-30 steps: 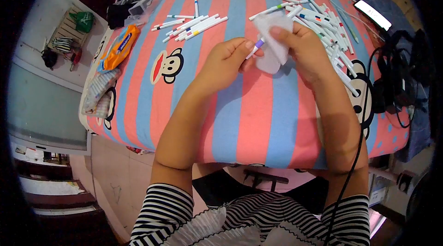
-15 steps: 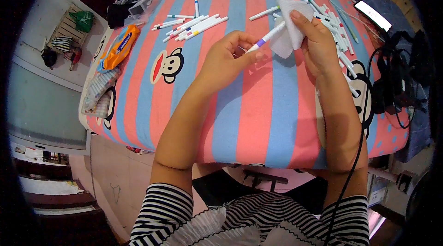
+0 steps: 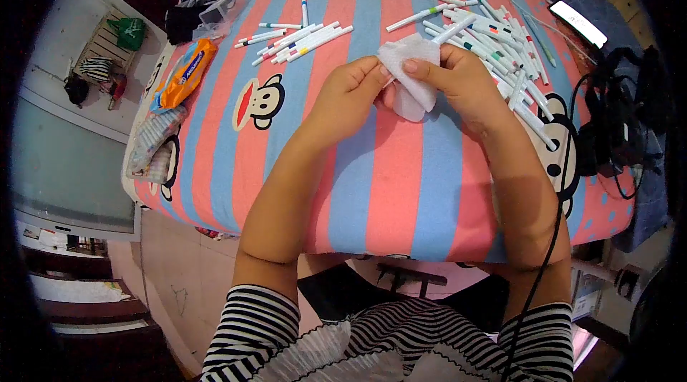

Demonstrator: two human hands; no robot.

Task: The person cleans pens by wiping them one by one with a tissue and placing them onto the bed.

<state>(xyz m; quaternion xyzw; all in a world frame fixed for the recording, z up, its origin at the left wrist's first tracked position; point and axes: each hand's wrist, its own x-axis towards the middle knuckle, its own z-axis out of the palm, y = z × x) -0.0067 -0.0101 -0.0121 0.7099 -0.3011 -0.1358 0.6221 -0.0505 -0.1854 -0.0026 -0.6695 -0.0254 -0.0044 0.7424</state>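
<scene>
A white wipe (image 3: 409, 70) is folded around a white marker pen, and the pen's bare end (image 3: 455, 28) sticks out beyond it to the upper right. My right hand (image 3: 461, 81) is closed on the wipe, thumb on top, pressing it about the pen. With pinched fingers my left hand (image 3: 352, 90) grips the pen's other end at the wipe's left edge; the wipe and fingers cover the pen's purple band. Several loose markers (image 3: 494, 31) lie in a heap beyond my right hand. A smaller group of markers (image 3: 304, 42) rests at the upper left of my left hand.
The striped bedspread (image 3: 351, 203) lies under everything. An orange wipes packet (image 3: 187, 74) and a clear bag of markers (image 3: 157, 135) are at the left edge. On the right are a lit phone (image 3: 578, 24), a pale cable and black cords (image 3: 615, 117).
My right hand has slid the wipe down the pen towards my left hand, covering the purple band. The pen's far end now shows above the wipe. My left hand has hardly moved.
</scene>
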